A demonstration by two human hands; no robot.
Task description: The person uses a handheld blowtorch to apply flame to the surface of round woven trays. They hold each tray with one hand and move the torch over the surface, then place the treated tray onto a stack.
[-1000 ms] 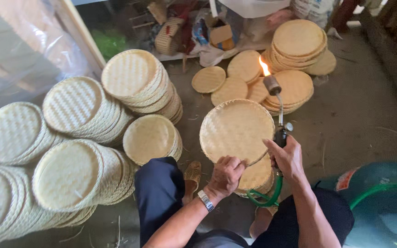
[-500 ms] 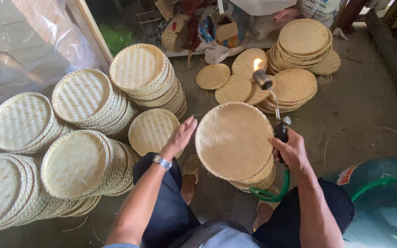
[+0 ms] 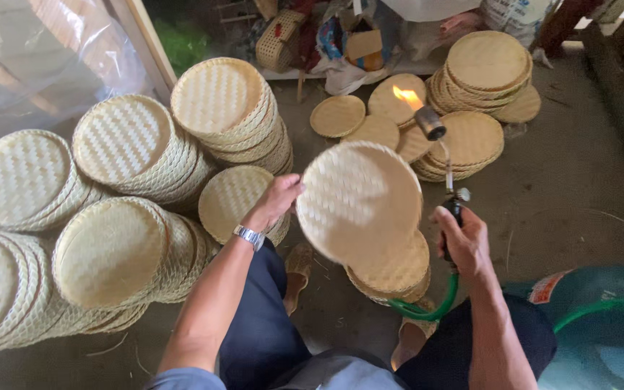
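Left hand [image 3: 277,202] gripping the left rim of a round pale woven bamboo tray [image 3: 359,202], fingers clenched on its edge, tray tilted above a short stack of like trays [image 3: 399,276]. Right hand [image 3: 464,242] clenched around a lit gas torch [image 3: 442,155] with green hose [image 3: 427,310], flame just beside the tray's upper right.

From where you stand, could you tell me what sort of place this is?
Probably a small bamboo-weaving workshop: stacks of woven trays cover the floor, the left hand lifts one tray, and the right hand holds a lit torch.
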